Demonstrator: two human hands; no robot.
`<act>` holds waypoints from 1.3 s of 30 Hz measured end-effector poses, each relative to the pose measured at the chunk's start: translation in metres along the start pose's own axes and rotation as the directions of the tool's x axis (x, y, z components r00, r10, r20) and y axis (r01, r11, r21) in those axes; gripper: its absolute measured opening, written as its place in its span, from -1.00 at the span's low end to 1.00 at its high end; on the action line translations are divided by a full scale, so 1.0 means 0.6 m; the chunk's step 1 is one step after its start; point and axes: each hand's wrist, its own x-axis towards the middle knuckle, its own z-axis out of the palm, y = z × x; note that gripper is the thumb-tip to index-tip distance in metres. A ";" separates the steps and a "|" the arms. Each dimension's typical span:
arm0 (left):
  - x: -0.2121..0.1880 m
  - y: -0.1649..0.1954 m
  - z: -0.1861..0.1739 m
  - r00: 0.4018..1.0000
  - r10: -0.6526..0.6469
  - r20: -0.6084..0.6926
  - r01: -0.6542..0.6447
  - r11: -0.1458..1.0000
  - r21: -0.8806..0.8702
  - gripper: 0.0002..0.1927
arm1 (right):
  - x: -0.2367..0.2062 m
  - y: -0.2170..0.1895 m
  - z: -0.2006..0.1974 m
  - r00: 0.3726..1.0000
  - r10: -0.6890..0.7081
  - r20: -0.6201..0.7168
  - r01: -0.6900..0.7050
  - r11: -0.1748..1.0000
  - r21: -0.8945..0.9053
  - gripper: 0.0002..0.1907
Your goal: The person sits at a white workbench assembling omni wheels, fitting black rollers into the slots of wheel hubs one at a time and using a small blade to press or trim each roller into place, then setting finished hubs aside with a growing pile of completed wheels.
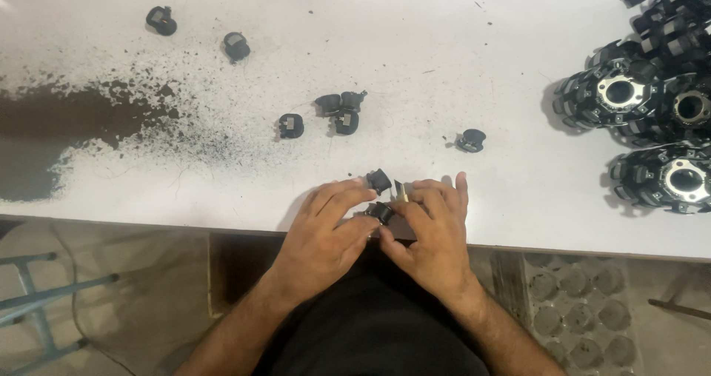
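We start nearest, at the table's front edge, where our two hands meet over a small black part (381,212). Our left hand (326,232) lies palm down with the wrist bent inward, thumb tucked under and fingers (348,192) curled over the piece; they are closed on it from the left. Our right hand (433,232) mirrors it, thumb pressing in from below and fingers (444,192) bent over the top, gripping what looks like a thin pale metal strip (401,191) that stands just beside the part. Both forearms come up from below and converge, so the work sits close to the body.

To do this well, we judge that the part should stay pinched firmly between thumb and forefinger while the other hand keeps the strip square to it; any twist would likely let the small piece slip. Keeping our wrists resting on the table (518,220) edge should steady the fine motion.

Just beyond the fingertips sits a second black part (378,179), touching our left fingers. Further out, loose parts lie scattered: one at (470,140), a cluster (339,109), and another (290,126). A dark powder stain (67,117) spreads at far left, and large black ring assemblies (629,95) are piled at far right.
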 end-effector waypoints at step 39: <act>-0.043 -0.011 0.061 0.973 -0.039 -0.228 0.084 0.978 0.191 -0.82 | -0.067 -0.011 0.045 0.973 -0.058 -0.223 0.106 0.971 0.213 -0.66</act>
